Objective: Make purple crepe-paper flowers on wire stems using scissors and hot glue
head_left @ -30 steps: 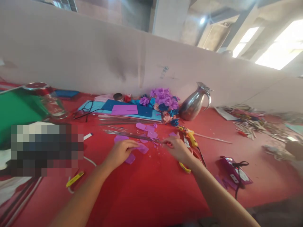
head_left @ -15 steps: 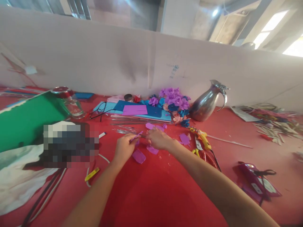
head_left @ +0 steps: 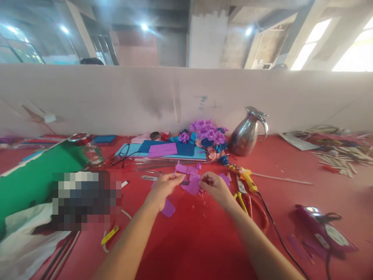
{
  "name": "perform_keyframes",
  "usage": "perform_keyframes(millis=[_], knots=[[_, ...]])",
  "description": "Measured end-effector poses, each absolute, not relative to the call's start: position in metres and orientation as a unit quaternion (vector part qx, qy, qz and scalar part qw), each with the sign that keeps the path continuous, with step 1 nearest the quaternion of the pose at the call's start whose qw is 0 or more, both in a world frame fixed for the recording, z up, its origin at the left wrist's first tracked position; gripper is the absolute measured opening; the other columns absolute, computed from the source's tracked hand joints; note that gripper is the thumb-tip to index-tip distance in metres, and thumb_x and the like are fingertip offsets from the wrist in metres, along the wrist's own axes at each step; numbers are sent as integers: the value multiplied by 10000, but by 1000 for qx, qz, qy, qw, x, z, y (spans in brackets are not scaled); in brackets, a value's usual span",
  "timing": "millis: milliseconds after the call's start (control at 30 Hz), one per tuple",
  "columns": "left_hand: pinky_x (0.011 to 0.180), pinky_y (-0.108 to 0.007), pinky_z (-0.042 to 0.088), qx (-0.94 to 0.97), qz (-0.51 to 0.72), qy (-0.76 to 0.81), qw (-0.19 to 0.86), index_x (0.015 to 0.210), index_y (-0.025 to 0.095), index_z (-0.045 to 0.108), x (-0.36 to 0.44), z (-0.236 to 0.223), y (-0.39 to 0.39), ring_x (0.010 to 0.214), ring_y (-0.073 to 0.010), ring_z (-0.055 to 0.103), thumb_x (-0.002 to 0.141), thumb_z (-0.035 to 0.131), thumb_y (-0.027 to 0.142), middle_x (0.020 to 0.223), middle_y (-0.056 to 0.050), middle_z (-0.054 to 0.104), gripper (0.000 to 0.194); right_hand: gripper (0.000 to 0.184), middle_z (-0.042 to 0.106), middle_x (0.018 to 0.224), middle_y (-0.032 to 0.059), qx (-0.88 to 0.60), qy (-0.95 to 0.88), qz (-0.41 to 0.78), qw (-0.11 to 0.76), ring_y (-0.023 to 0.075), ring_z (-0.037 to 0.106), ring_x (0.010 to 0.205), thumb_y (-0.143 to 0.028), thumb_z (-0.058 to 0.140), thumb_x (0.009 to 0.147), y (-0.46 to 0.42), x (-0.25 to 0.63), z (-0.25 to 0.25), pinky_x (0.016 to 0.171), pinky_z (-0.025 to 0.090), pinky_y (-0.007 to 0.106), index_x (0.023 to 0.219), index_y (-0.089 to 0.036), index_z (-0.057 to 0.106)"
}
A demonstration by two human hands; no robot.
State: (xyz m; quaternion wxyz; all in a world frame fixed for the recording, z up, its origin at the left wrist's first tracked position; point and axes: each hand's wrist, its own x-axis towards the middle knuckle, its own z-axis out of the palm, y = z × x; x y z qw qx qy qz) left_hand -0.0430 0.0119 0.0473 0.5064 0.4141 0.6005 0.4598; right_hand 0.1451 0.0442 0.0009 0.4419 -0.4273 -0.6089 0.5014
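Both my hands are over the red table, fingertips close together and facing each other. My left hand is closed in a pinch, thumb against forefinger, at the left side of a purple paper piece. On that piece's right side, my right hand pinches with curled fingers. The exact grip points are partly hidden. More purple paper cut-outs lie just beyond the hands, and a rounded purple cut-out rests below my left wrist. Behind the left fingers is a bundle of thin wires.
Behind stand purple, blue and pink paper flowers, a steel jug and stacked paper sheets with glasses. To the right are a yellow glue gun, pliers and a purple corded device. A glass jar stands left.
My right hand reached left to the paper pieces beside my left hand, then drew back right. The left hand held a thin purple piece edge-on; now purple paper lies between both pinches. The view has shifted.
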Motion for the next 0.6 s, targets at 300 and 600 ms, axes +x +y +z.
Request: perform_keyframes(millis=[300, 600], knots=[[651, -261, 383, 450, 423, 622, 481, 639, 183, 710, -9, 44, 19, 627, -149, 539, 563, 720, 306, 613, 10, 653, 145, 112, 553, 617, -44, -388, -588, 563, 432, 105, 501, 565, -274, 619, 693, 41, 146, 6, 569, 372, 243, 705, -188, 548], [567, -238, 321, 416, 443, 624, 491, 626, 175, 686, -24, 22, 23, 549, -111, 460, 536, 755, 338, 568, 25, 589, 198, 60, 659, 862, 68, -561, -671, 213, 436, 236, 573, 847, -185, 582, 718, 42, 164, 14, 782, 426, 381, 737, -209, 633]])
